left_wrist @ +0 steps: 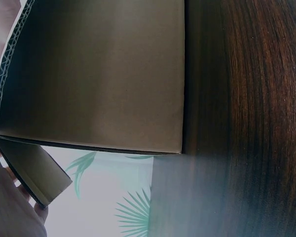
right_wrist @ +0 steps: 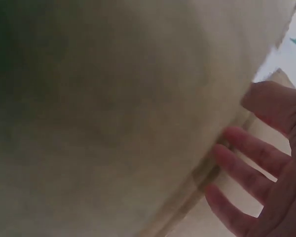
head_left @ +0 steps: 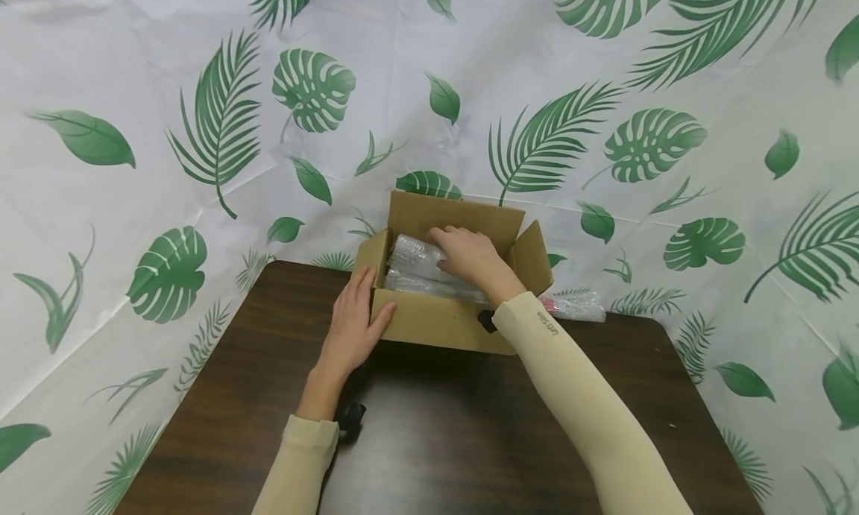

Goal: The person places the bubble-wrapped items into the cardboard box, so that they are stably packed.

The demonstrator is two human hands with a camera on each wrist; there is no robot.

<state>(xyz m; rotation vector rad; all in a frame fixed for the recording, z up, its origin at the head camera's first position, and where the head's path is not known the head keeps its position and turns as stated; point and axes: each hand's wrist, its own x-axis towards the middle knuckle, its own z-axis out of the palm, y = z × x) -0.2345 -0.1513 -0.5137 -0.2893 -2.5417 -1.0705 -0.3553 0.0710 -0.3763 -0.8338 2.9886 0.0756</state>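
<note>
An open cardboard box (head_left: 436, 323) stands on the table with its flaps raised. Inside lie bubble-wrapped packages (head_left: 417, 257), clear and shiny; their contents cannot be made out. My left hand (head_left: 350, 327) holds the box's front left corner, fingers along the left flap and thumb at the front wall's upper edge. In the left wrist view, fingertips show past the flap (left_wrist: 39, 173). My right hand (head_left: 472, 258) reaches into the box, over the packages. Its fingers (right_wrist: 251, 153) are spread and slightly bent in the right wrist view, with no object visible between them.
Another bubble-wrapped item (head_left: 579, 305) with a pinkish-red part lies right of the box, partly behind the right forearm. The dark wooden table (head_left: 429, 433) extends toward me. A white leaf-patterned sheet (head_left: 376, 83) hangs close behind the box.
</note>
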